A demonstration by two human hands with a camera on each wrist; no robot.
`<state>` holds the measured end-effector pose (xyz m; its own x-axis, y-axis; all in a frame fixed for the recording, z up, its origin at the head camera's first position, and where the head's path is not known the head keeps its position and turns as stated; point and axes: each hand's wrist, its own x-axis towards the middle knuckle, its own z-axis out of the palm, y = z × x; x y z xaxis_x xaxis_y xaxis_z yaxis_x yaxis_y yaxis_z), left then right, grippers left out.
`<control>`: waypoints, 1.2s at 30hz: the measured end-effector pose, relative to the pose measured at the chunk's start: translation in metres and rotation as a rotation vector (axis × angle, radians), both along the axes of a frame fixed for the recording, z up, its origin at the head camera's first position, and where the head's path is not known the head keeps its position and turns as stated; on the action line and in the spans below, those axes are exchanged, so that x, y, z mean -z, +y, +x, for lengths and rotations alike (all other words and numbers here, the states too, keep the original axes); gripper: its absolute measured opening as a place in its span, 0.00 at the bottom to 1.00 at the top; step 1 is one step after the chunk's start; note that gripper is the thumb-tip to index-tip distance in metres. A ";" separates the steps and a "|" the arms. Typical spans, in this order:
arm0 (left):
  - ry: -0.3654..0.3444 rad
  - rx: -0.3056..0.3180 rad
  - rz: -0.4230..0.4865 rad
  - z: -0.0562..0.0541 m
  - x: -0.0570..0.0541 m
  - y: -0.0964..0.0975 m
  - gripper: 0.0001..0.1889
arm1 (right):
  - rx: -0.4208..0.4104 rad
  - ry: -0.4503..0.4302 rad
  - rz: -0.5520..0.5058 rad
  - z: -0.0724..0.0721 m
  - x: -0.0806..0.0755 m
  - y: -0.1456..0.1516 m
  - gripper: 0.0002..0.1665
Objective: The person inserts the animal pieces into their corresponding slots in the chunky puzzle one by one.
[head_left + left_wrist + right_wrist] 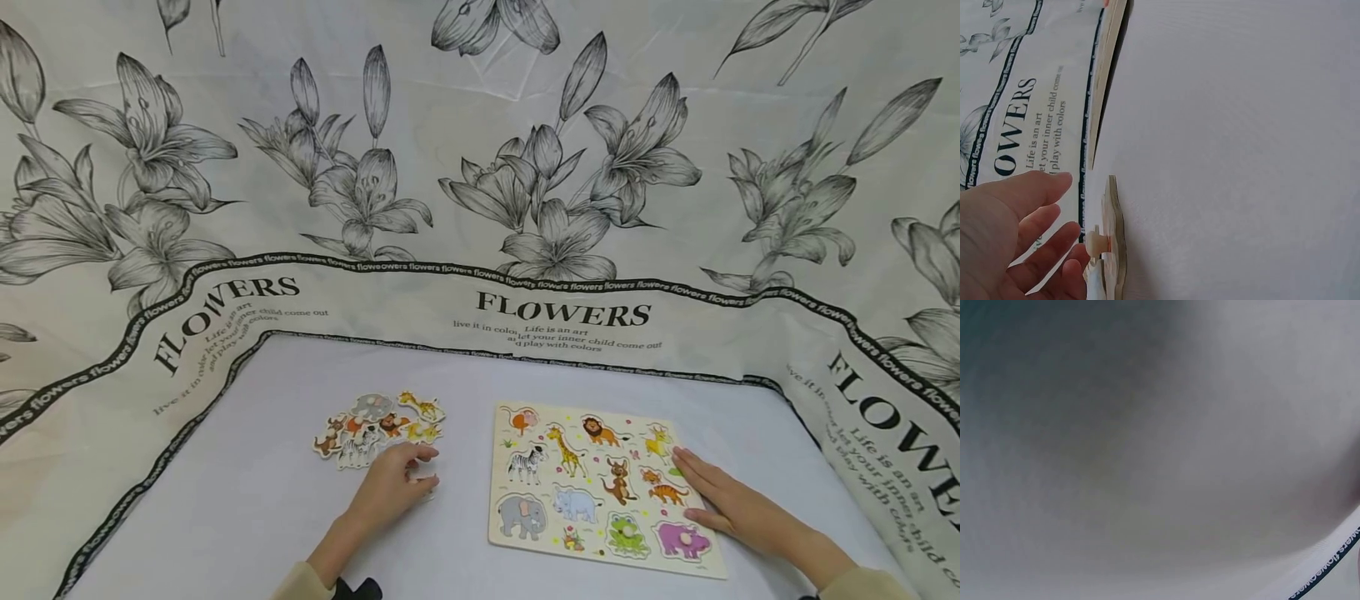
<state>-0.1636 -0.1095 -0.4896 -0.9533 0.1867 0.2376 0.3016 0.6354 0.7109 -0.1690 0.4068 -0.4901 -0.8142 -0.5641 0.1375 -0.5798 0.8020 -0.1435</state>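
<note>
My left hand (393, 482) hovers at the near right side of a pile of wooden animal puzzle pieces (360, 447), thumb and fingers apart with nothing between them. In the left wrist view, its fingertips come close to the wooden knob (1096, 242) of a piece. The pile includes a zebra piece (358, 450), a giraffe piece (420, 407) and a grey animal piece (372, 406). My right hand (750, 508) rests its extended fingers on the right edge of the wooden puzzle board (551, 546). A frog piece (627, 535) and a purple hippo piece (681, 542) sit in the board.
A white cloth (247, 467) covers the table, with a black lettered border (450, 348) along the back. Behind it rises a flower-printed cloth (420, 192). The right wrist view is mostly blurred pale cloth (1241, 456).
</note>
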 end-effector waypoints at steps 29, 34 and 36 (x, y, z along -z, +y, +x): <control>-0.047 -0.097 -0.022 0.010 -0.002 -0.019 0.13 | -0.011 0.006 -0.013 -0.001 0.002 0.002 0.44; -0.060 -0.078 -0.008 0.010 0.001 -0.021 0.11 | -0.021 0.023 -0.015 -0.001 0.002 0.002 0.44; -0.071 -0.070 0.005 0.010 0.003 -0.021 0.11 | -0.024 0.033 -0.012 -0.001 0.003 0.002 0.44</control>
<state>-0.1539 -0.1308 -0.4924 -0.9783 0.1181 0.1700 0.2056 0.6493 0.7322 -0.1697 0.4090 -0.4928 -0.7952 -0.5818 0.1707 -0.6037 0.7859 -0.1337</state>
